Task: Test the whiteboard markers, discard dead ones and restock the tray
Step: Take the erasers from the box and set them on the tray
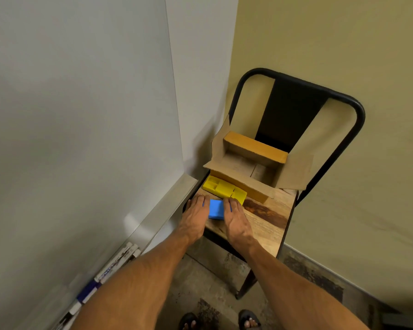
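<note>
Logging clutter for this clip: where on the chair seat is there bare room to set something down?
Free: the seat's right front, bordered by the right hand, the box and the seat's edge. Crowded: the box fills the back; the yellow tray, blue block and left hand take the left front.
</note>
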`<state>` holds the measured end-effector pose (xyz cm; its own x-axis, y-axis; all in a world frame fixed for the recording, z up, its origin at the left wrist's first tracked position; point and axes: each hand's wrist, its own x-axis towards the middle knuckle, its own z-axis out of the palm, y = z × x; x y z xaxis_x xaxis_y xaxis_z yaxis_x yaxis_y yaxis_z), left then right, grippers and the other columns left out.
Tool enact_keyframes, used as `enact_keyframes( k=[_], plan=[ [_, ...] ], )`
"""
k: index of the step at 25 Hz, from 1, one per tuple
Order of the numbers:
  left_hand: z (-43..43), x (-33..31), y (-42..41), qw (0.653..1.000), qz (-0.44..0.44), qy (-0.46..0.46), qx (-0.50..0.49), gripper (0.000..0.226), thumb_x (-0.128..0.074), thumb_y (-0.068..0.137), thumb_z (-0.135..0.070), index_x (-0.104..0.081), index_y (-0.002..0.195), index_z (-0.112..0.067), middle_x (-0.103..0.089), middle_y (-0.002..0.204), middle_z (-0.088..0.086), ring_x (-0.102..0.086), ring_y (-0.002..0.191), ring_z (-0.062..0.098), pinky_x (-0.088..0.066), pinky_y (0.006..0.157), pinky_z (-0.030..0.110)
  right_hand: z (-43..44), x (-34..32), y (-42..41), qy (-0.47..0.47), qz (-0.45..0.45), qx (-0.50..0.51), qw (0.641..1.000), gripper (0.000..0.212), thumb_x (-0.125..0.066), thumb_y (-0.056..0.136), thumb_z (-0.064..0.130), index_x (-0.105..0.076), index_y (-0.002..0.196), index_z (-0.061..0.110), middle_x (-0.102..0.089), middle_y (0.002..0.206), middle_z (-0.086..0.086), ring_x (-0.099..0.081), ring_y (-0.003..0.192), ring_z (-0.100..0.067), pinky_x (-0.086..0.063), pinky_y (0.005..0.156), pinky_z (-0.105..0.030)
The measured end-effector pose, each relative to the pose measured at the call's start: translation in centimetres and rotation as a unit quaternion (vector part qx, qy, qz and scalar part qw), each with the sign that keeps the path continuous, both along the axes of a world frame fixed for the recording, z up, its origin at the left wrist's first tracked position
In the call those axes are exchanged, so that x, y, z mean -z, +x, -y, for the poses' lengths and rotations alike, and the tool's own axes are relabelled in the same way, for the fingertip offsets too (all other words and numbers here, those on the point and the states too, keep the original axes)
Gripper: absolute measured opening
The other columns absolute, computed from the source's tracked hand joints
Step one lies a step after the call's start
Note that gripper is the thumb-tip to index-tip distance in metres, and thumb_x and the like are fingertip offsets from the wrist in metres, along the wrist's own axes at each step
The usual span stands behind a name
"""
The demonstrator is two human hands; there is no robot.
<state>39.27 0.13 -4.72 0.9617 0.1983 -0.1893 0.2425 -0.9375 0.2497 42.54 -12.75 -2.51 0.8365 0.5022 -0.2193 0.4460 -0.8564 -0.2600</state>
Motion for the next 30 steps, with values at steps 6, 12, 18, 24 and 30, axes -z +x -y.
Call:
enact_keyframes(
  k=[6,12,18,24,30],
  plan=[
    [2.3,-1.6,-0.1,0.996,-0.019,-0.011,-0.089,0.081,-0.064,0.088,-0.013,-0.012,0.150,-0.012,-0.019,0.153,0.009,-0.018,0.143,0.025,-0.027,0.115,0.042,1.6,-1.7,1.6,0.018,-0.015,-0.067,0.997,0.085,-0.058,0.085,0.000,-0.003,0.149,0.012,-0.003,0.158,-0.009,0.002,0.146,-0.024,-0.006,0.118,-0.038],
    [4.6,-3.4,-1.2,0.982,0.006,-0.032,-0.184,0.082,-0.065,0.089,-0.019,-0.011,0.150,-0.013,-0.021,0.153,0.007,-0.023,0.141,0.023,-0.030,0.114,0.038,2.5,-3.0,3.0,0.022,0.002,-0.151,0.988,0.087,-0.058,0.086,0.000,0.000,0.149,0.012,-0.002,0.158,-0.007,0.002,0.145,-0.023,-0.003,0.117,-0.036],
    [5.6,-5.7,-4.0,0.963,0.071,-0.024,-0.260,0.072,-0.064,0.088,-0.022,-0.022,0.146,-0.016,-0.028,0.145,0.006,-0.032,0.131,0.019,-0.044,0.102,0.036,1.4,-4.4,2.8,0.049,0.046,-0.260,0.963,0.086,-0.061,0.083,-0.002,-0.006,0.148,0.008,-0.010,0.156,-0.010,-0.007,0.145,-0.024,-0.012,0.119,-0.037],
    [3.4,-6.8,-7.7,0.941,0.114,0.018,-0.318,0.061,-0.060,0.090,-0.009,-0.028,0.142,-0.013,-0.034,0.141,0.006,-0.034,0.129,0.019,-0.046,0.096,0.031,-2.6,-5.5,1.5,0.189,-0.051,-0.333,0.922,0.043,-0.044,0.094,0.001,-0.034,0.136,0.000,-0.037,0.138,-0.021,-0.038,0.125,-0.033,-0.029,0.109,-0.041],
    [1.1,-7.0,-9.7,0.917,0.119,0.033,-0.380,0.063,-0.061,0.090,-0.010,-0.027,0.143,-0.010,-0.034,0.142,0.009,-0.033,0.131,0.020,-0.044,0.101,0.034,-6.5,-6.2,-0.2,0.177,-0.088,-0.372,0.907,0.036,-0.039,0.100,0.022,-0.033,0.135,0.013,-0.038,0.134,-0.006,-0.043,0.118,-0.016,-0.034,0.109,-0.033]
  ],
)
